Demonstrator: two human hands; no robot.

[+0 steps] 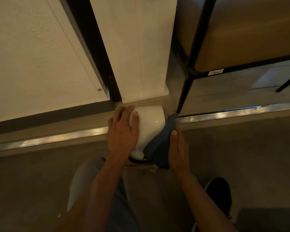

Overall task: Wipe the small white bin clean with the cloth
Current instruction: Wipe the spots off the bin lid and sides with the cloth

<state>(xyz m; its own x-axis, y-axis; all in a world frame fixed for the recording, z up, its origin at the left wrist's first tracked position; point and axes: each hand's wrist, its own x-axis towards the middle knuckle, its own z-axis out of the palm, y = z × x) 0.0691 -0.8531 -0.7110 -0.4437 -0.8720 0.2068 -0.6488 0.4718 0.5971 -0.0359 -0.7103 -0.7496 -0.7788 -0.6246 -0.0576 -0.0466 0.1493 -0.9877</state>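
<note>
Both forearms reached down from the crouching person toward the floor. Left hand (122,131) lay spread flat over the small white bin (149,119), fingers straight, steadying it on its side against the metal floor strip (233,113). Right hand (178,151) curled its grip round the blue cloth (159,144), pressing it to the bin's side beside a black shelf leg (184,91).

The grey floor (241,156) carried the white bin (151,119) beside a metal strip (233,113), with a black rack leg (182,97) just behind the bin.
</note>
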